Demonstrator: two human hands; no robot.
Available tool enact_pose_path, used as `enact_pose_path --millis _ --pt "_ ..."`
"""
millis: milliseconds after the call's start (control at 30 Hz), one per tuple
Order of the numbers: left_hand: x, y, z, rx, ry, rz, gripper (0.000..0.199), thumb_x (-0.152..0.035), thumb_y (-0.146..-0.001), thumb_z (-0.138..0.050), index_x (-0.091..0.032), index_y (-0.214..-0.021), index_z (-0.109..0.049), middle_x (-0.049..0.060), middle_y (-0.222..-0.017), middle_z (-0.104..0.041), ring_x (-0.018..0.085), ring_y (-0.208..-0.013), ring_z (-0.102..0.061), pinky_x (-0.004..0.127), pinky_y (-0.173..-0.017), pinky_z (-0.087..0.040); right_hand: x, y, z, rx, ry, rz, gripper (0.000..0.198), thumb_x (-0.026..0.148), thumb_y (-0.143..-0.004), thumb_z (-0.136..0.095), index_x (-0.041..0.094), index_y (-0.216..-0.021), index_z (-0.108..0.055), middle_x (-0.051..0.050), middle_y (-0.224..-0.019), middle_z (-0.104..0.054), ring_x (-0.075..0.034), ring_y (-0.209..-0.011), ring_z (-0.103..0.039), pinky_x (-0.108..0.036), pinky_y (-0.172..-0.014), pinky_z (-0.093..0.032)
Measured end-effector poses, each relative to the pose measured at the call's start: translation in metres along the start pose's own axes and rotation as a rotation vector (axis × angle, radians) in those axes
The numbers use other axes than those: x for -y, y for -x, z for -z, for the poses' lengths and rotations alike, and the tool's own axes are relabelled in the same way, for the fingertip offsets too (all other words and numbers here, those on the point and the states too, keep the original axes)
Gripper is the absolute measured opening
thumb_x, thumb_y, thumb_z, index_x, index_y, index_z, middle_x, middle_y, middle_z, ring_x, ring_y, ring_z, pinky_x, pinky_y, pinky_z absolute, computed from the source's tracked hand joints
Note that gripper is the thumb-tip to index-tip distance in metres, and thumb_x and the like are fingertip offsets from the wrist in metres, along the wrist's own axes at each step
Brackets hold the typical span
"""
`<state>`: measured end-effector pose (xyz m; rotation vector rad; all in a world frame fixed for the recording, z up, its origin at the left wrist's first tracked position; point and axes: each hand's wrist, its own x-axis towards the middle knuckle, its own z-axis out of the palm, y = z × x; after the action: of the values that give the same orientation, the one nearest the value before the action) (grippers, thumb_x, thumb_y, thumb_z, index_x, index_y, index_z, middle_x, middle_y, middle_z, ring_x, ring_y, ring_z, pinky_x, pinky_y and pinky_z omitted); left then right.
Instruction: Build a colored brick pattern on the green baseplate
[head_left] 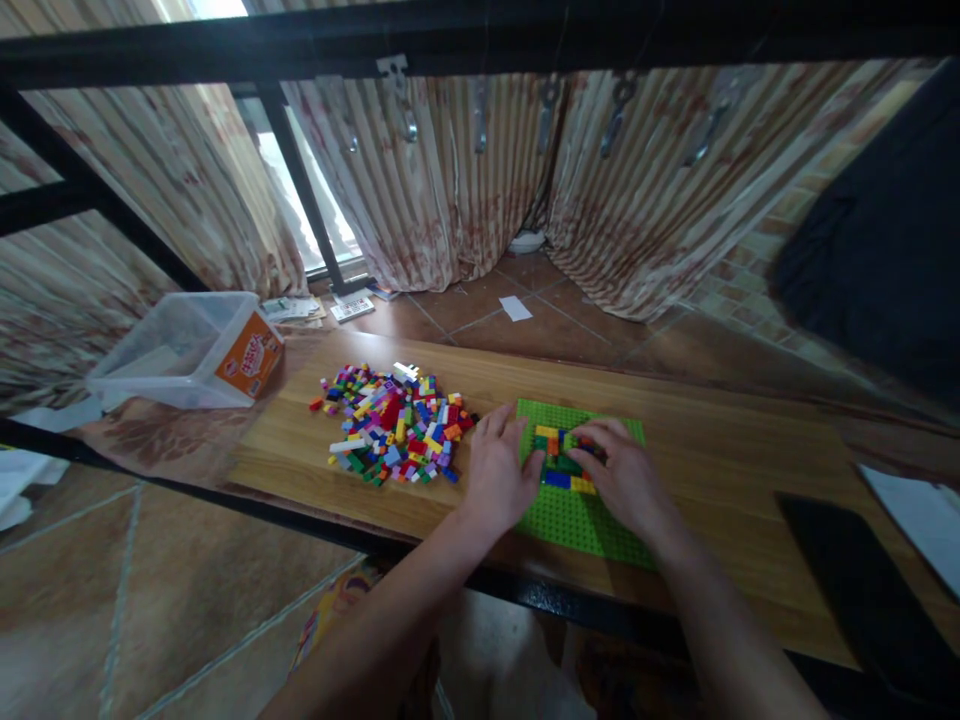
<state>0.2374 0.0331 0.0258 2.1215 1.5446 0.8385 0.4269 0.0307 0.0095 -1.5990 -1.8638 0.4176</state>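
Observation:
A green studded baseplate (592, 530) lies on the wooden board, with an arrangement of yellow, orange, blue, red and green building bricks (556, 479) on its middle. My right hand (619, 475) is over the right part of these bricks, thumb and fingertips closed together on a brick there; its exact shape is hidden. At the plate's left edge rests my left hand (499, 470), its fingers apart and the thumb beside the bricks, holding nothing that I can see. Left of it spreads a heap of loose mixed-colour bricks (397, 425).
A clear plastic bin (180, 350) with an orange label stands at the far left. On the right lie a black flat object (862, 590) and white paper (919, 515). A black metal bar (480, 40) with hanging hooks crosses above; patterned curtains (450, 190) hang behind.

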Motion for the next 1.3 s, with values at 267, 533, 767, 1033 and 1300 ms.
enact_pose_path --millis 267,533,767,1033,1300 --pt "0.008 -0.009 0.002 0.036 0.031 0.035 0.035 -0.022 -0.081 -0.061 -0.014 -0.116 -0.060 0.014 -0.133 -0.054 0.026 -0.126 -0.048 0.042 -0.108 -0.040 0.002 -0.011 -0.001 0.102 0.115 -0.008 0.016 0.030 -0.080 -0.061 0.021 -0.090 -0.070 -0.007 -0.096 -0.062 -0.023 -0.090 -0.059 -0.039 -0.084 -0.046" --pt "0.005 -0.010 0.006 0.085 0.008 0.057 0.036 -0.023 -0.082 -0.060 -0.014 -0.117 -0.061 0.013 -0.134 -0.054 0.025 -0.124 -0.049 0.040 -0.108 -0.040 0.005 -0.019 0.002 0.167 0.158 -0.046 0.017 0.028 -0.075 -0.064 0.020 -0.087 -0.072 -0.007 -0.091 -0.065 -0.021 -0.082 -0.060 -0.036 -0.076 -0.045" --pt "0.005 -0.008 0.002 0.108 0.001 0.025 0.036 -0.024 -0.083 -0.059 -0.014 -0.117 -0.062 0.011 -0.133 -0.055 0.024 -0.122 -0.050 0.038 -0.108 -0.040 0.005 -0.019 0.000 0.170 0.191 -0.057 0.020 0.027 -0.074 -0.063 0.018 -0.089 -0.073 -0.007 -0.090 -0.067 -0.022 -0.081 -0.060 -0.035 -0.076 -0.046" --pt "0.005 -0.007 -0.002 0.142 -0.009 -0.003 0.035 -0.025 -0.084 -0.057 -0.013 -0.117 -0.064 0.013 -0.132 -0.056 0.024 -0.122 -0.051 0.040 -0.107 -0.040 0.012 -0.018 0.003 0.226 0.352 0.032 0.021 0.026 -0.081 -0.056 0.017 -0.093 -0.070 -0.009 -0.093 -0.066 -0.024 -0.088 -0.060 -0.036 -0.080 -0.045" --pt "0.002 -0.007 -0.001 0.167 -0.033 -0.014 0.034 -0.025 -0.084 -0.057 -0.016 -0.116 -0.064 0.011 -0.131 -0.057 0.025 -0.121 -0.051 0.042 -0.105 -0.041 0.025 -0.020 0.010 0.308 0.492 0.073 0.017 0.022 -0.083 -0.052 0.018 -0.089 -0.068 -0.009 -0.089 -0.066 -0.023 -0.085 -0.060 -0.033 -0.075 -0.041"
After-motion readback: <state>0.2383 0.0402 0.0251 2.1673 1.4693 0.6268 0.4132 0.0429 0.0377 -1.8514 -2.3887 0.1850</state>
